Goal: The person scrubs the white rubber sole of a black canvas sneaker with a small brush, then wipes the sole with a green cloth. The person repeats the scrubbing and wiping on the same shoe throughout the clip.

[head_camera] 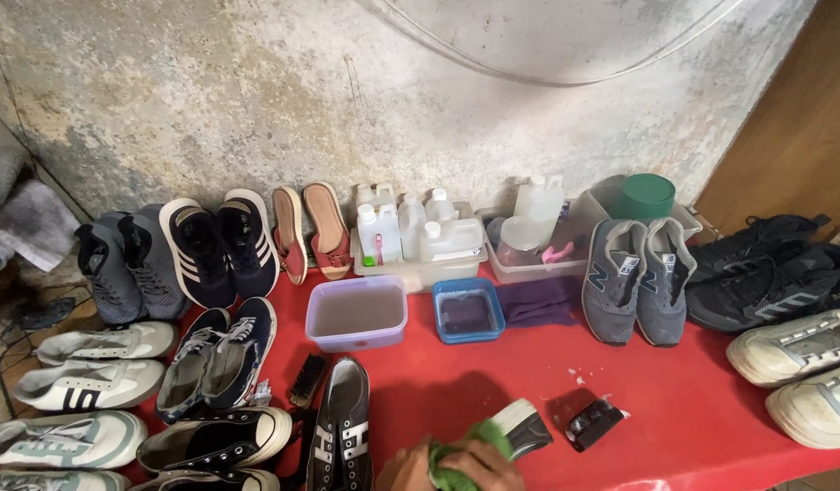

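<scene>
At the bottom edge my right hand (485, 465) is curled around a crumpled green cloth (463, 444). The cloth is pressed against a dark shoe with a pale sole edge (522, 425), which lies on the red table cover (492, 373). Only a sliver of my left hand (404, 471) shows beside the cloth, so its grip is hidden. A small black glossy object (594, 423) rests just right of the shoe.
A lilac tub of murky water (356, 314), a blue square tub (468, 314) and a purple cloth (538, 302) sit mid-table. Trays of white bottles (420, 238) line the wall. Grey sneakers (638, 277), black sneakers (765, 273), white sneakers (802, 364), black loafers (342, 427), a brush (308, 380) and several other pairs surround them.
</scene>
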